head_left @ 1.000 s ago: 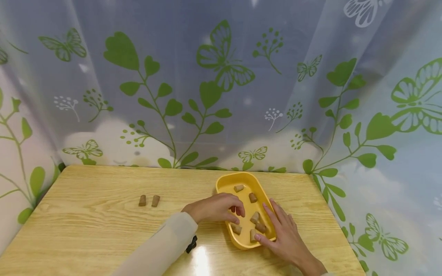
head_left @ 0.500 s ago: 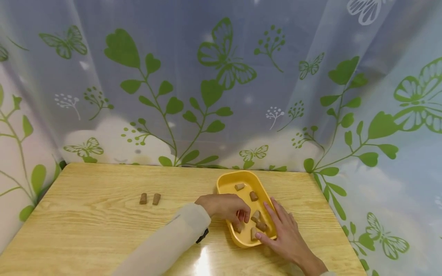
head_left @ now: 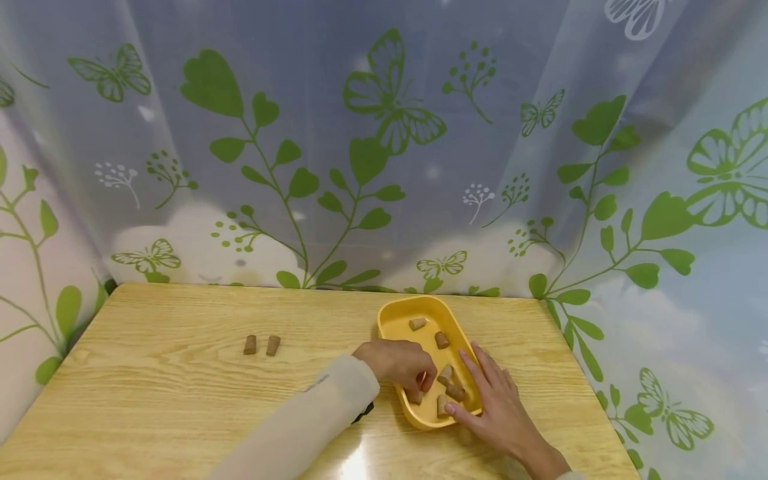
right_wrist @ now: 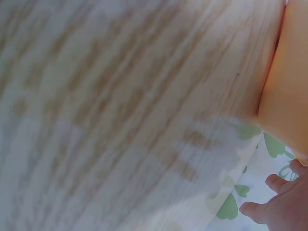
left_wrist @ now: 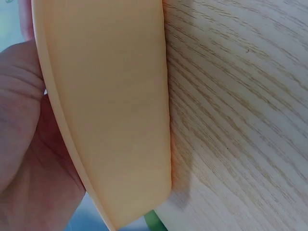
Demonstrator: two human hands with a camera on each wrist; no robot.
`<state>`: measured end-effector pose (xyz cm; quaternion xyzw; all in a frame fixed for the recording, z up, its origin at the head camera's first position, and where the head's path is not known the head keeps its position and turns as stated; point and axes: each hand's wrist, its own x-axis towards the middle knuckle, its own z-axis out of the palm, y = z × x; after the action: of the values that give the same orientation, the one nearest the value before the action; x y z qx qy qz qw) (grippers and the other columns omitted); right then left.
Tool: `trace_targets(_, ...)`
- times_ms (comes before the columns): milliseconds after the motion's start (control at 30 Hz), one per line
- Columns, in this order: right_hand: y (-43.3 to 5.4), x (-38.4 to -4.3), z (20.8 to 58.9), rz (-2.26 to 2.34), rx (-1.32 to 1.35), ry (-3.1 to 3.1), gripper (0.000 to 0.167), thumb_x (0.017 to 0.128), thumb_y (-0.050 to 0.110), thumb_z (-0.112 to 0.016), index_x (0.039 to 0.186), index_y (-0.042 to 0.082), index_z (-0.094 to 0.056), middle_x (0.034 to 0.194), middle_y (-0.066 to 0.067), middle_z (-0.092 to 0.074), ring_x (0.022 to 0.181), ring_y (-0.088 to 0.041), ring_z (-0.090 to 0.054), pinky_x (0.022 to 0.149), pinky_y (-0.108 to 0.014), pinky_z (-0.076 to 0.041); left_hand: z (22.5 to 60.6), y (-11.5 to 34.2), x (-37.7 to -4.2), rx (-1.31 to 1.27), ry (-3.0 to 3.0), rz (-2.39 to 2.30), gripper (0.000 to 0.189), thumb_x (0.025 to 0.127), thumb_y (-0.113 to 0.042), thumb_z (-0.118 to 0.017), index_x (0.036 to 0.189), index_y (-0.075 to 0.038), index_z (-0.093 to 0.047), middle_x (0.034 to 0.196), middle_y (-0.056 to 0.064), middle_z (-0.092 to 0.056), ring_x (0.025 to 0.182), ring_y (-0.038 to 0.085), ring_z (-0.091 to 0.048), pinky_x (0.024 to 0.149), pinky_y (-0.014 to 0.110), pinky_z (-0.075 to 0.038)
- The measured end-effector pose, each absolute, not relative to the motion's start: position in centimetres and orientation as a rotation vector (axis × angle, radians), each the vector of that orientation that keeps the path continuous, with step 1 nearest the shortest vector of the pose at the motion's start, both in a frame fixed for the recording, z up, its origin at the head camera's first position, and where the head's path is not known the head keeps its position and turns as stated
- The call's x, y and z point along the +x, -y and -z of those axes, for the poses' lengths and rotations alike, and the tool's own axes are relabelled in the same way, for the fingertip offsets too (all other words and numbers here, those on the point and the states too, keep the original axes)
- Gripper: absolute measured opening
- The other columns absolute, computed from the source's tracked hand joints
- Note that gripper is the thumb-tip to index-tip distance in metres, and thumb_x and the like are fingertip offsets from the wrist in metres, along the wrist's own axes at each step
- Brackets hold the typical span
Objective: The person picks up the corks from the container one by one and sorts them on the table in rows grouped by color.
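Observation:
A yellow tray with rounded corners lies on the table and holds several tapered brown corks. My left hand reaches in over the tray's left rim, and its bent fingers and thumb pinch a cork low in the near left part. Most of that cork is hidden by the fingers. In the left wrist view the tray's outer wall hides the fingertips. On the tray's right rim rests my right hand, fingers extended, thumb beside a cork near the front. Two more corks touch each other just behind it.
Away to the left, two corks stand side by side on the wooden table: one cork and a second cork. Printed curtains with butterflies and leaves enclose the table's back and sides.
My left hand has moved right and down into the tray, its fingers closing around the cork at the near left. The right hand has stayed at the right rim.

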<state>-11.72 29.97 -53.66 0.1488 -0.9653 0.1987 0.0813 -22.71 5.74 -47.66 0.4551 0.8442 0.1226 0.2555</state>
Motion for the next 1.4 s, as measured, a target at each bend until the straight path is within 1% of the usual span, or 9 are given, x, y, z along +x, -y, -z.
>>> trace_targets(200, -30.0, -12.0, 53.7, -0.588, 0.454, 2.878, 0.094, 0.096, 0.054, -0.078, 0.171, 0.017, -0.037, 0.178, -0.017, -0.03, 0.157, -0.05, -0.037, 0.114, -0.086, -0.031, 47.8, -5.8, -22.7, 1.198, -2.313, -0.308, 0.016, 0.095, -0.029, -0.088, 0.092, -0.03, -0.073, 0.087, -0.018, -0.067, 0.077, 0.003, -0.063, 0.069, 0.024, -0.053)
trace_targets(400, -29.9, -11.9, 53.8, -0.592, 0.448, 2.881, 0.094, 0.096, 0.055, -0.078, 0.171, 0.017, -0.038, 0.178, -0.016, -0.03, 0.157, -0.05, -0.037, 0.114, -0.086, -0.031, 47.9, -5.3, -23.2, 1.255, -2.248, -0.462, 0.011, 0.099, -0.025, -0.082, 0.099, -0.031, -0.073, 0.092, -0.017, -0.068, 0.08, 0.003, -0.062, 0.073, 0.022, -0.053)
trace_targets(567, -29.9, -11.9, 53.8, -0.584, 0.448, 2.882, 0.093, 0.096, 0.055, -0.078, 0.171, 0.016, -0.038, 0.178, -0.016, -0.03, 0.157, -0.05, -0.037, 0.114, -0.086, -0.032, 47.6, -4.8, -23.7, 1.31, -2.215, -0.618, 0.004, 0.104, -0.024, -0.078, 0.105, -0.026, -0.074, 0.094, -0.016, -0.068, 0.083, 0.001, -0.062, 0.076, 0.018, -0.053)
trace_targets(733, -29.9, -11.8, 53.8, -0.587, 0.448, 2.874, 0.094, 0.095, 0.054, -0.079, 0.17, 0.016, -0.038, 0.177, -0.017, -0.031, 0.157, -0.05, -0.037, 0.113, -0.087, -0.032, 47.3, -4.0, -24.1, 1.297, -2.183, -0.775, 0.007, 0.104, -0.027, -0.079, 0.107, -0.023, -0.074, 0.095, -0.016, -0.069, 0.085, -0.001, -0.063, 0.078, 0.016, -0.053)
trace_targets(933, -30.0, -11.8, 53.8, -0.582, 0.443, 2.881, 0.094, 0.096, 0.055, -0.079, 0.171, 0.016, -0.038, 0.178, -0.017, -0.03, 0.157, -0.05, -0.038, 0.112, -0.088, -0.032, 47.3, -2.3, -24.5, 1.193, -2.148, -0.939, 0.008, 0.104, -0.028, -0.078, 0.11, -0.025, -0.075, 0.095, -0.014, -0.071, 0.087, 0.001, -0.065, 0.08, 0.019, -0.056)
trace_targets(1033, -30.0, -11.8, 53.8, -0.584, 0.442, 2.884, 0.094, 0.096, 0.055, -0.078, 0.171, 0.016, -0.037, 0.178, -0.017, -0.029, 0.157, -0.051, -0.037, 0.112, -0.088, -0.031, 47.4, -1.4, -24.6, 1.16, -2.138, -0.974, 0.011, 0.105, -0.031, -0.076, 0.115, -0.025, -0.077, 0.098, -0.014, -0.073, 0.09, 0.001, -0.067, 0.082, 0.021, -0.057)
trace_targets(1167, -30.0, -11.8, 53.8, -0.59, 0.444, 2.879, 0.093, 0.096, 0.054, -0.078, 0.171, 0.016, -0.038, 0.178, -0.017, -0.03, 0.157, -0.05, -0.037, 0.113, -0.087, -0.031, 47.4, -0.5, -24.8, 1.151, -2.152, -1.0, 0.013, 0.106, -0.035, -0.074, 0.117, -0.028, -0.076, 0.101, -0.016, -0.073, 0.093, 0.001, -0.068, 0.087, 0.021, -0.057)
trace_targets(1333, -30.0, -11.8, 53.7, -0.596, 0.441, 2.883, 0.093, 0.096, 0.054, -0.078, 0.171, 0.017, -0.037, 0.178, -0.017, -0.03, 0.157, -0.05, -0.037, 0.114, -0.087, -0.03, 46.8, 0.6, -24.9, 1.148, -2.163, -1.055, 0.009, 0.108, -0.032, -0.072, 0.115, -0.028, -0.073, 0.101, -0.014, -0.074, 0.094, 0.003, -0.07, 0.088, 0.023, -0.059)
trace_targets(1400, -29.9, -11.7, 53.7, -0.605, 0.436, 2.889, 0.094, 0.096, 0.054, -0.078, 0.171, 0.017, -0.037, 0.178, -0.017, -0.029, 0.157, -0.05, -0.036, 0.114, -0.088, -0.029, 46.5, 1.1, -25.0, 1.144, -2.155, -1.08, 0.007, 0.108, -0.029, -0.072, 0.114, -0.027, -0.073, 0.101, -0.012, -0.074, 0.094, 0.005, -0.07, 0.089, 0.025, -0.059)
